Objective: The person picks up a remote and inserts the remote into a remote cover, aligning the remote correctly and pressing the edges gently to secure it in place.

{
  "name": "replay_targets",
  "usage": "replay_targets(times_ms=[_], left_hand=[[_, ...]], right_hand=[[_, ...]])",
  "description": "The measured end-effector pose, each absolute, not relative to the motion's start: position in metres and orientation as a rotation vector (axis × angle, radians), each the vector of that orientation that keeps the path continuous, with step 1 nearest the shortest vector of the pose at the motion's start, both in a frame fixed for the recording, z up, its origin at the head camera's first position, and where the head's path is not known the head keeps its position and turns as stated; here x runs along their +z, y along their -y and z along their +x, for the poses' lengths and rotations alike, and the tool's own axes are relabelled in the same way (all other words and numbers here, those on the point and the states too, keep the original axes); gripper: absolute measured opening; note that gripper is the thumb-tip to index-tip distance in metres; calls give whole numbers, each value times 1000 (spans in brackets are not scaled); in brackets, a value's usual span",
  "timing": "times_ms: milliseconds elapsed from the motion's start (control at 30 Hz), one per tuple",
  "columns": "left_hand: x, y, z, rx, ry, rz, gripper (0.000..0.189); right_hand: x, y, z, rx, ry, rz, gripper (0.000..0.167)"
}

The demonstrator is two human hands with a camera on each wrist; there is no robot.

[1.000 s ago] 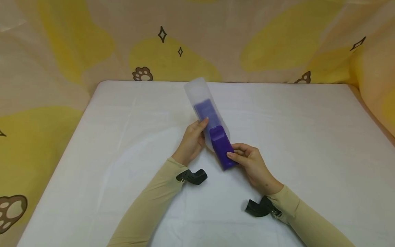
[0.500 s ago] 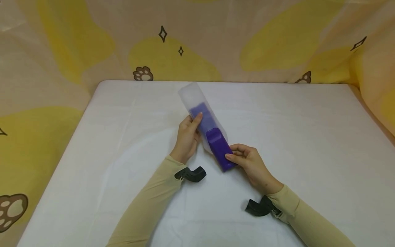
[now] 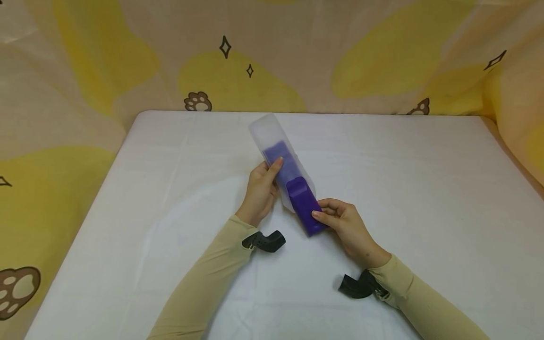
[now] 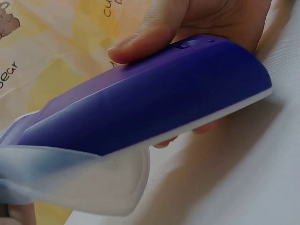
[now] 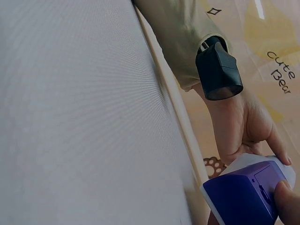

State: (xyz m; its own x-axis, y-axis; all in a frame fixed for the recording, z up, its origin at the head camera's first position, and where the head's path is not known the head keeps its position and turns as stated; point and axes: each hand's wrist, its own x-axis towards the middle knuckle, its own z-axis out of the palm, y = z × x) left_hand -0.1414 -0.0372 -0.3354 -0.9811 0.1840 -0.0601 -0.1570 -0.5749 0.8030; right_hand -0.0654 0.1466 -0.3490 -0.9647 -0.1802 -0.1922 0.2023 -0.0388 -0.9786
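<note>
A long purple device with a white underside slants over the table, its far part inside a frosted, see-through plastic cover. My left hand holds the cover along its left side, thumb on top. At the near end, my right hand pinches the bare purple part between thumb and fingers. In the left wrist view the right thumb lies on the device's upper face and fingertips show beneath it. The right wrist view shows the device's blunt purple end with a small panel on its face.
The white table extends on both sides of the hands. A yellow and beige patterned cloth stands behind it and at the sides. Black curved camera mounts sit on both wrists, near the sleeves.
My left hand and the cover have shifted slightly left, and the cover's far end sits a little lower. The right hand has hardly moved, keeping its pinch.
</note>
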Motion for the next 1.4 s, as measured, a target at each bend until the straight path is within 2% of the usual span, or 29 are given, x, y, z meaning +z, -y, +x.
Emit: replay_targets(times_ms=[367,567,833,1400], left_hand=[[-338,38,-144,2638,-1292,-7,36],[-336,42,-146,2661,-1264,-63,31],[-331,51,-148,2716,-1242,4,24],[-333,49,-146,2635,-1266,55,36]], right_hand=[[-350,-146,-67,-2098,-1973,29,31],[-352,-145,-67,-2097,-1972,25,30],[-353,-148,-66,-2086,-1920,-13,29],[-353,-149,-65,-2072,-1912,-15,31]])
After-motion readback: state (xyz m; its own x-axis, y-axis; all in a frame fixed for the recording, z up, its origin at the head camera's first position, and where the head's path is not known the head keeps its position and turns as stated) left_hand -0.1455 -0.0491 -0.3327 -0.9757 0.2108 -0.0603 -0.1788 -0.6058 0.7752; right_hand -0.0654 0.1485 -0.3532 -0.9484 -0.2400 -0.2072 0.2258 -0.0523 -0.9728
